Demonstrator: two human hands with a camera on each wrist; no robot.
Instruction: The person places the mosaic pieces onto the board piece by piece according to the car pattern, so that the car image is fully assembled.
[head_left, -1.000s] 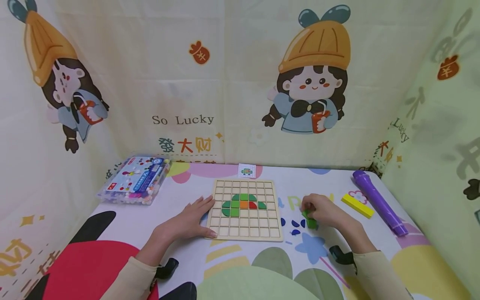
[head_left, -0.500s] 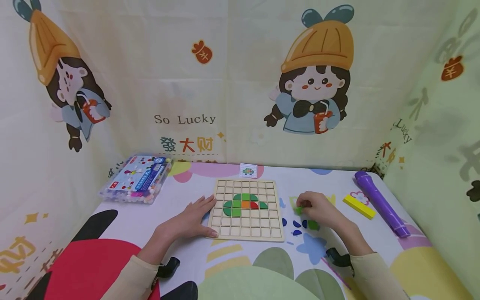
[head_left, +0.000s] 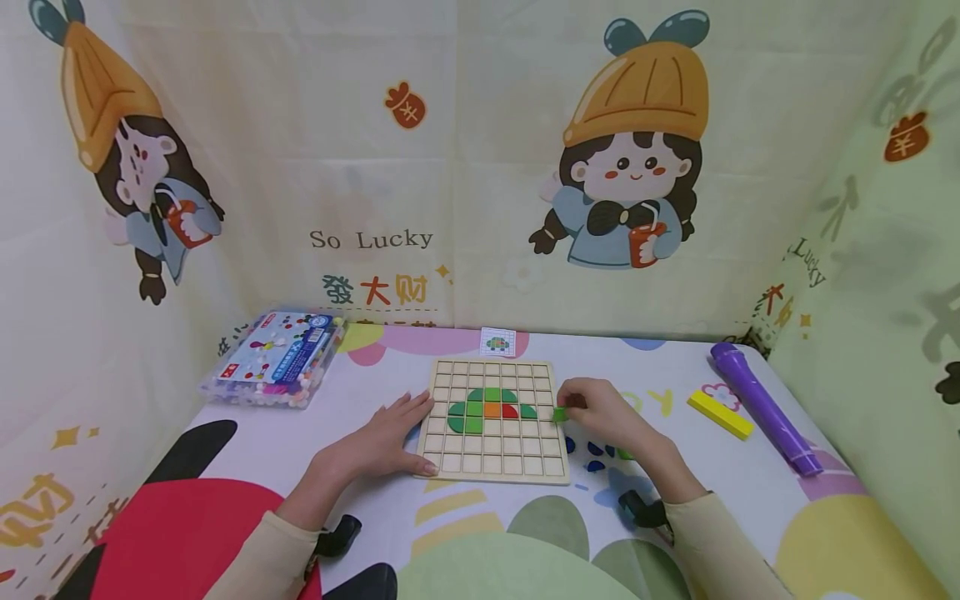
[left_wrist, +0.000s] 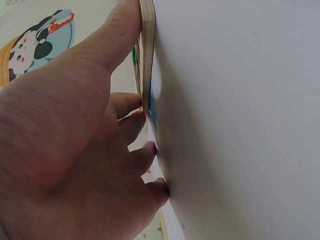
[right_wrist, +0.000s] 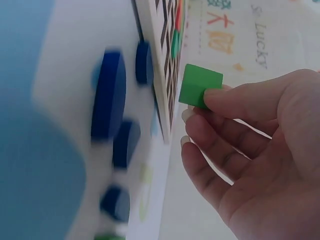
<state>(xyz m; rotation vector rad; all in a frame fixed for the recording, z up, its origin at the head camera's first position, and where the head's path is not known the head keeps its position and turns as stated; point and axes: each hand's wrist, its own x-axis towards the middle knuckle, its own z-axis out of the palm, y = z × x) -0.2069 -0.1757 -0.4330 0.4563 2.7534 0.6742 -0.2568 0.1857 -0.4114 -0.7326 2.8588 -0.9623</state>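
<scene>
Right hand [head_left: 600,412] pinches green block [head_left: 558,414] at right edge of wooden grid board [head_left: 491,454]; left hand [head_left: 382,437] lies flat against board's left edge.

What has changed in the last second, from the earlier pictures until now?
The right hand lifted a green block from the pile beside the board and carried it left to the wooden grid board's right edge. The left hand stayed flat against the board's left side.

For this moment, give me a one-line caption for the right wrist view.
Right hand pinches a green square piece beside the wooden grid board.
</scene>
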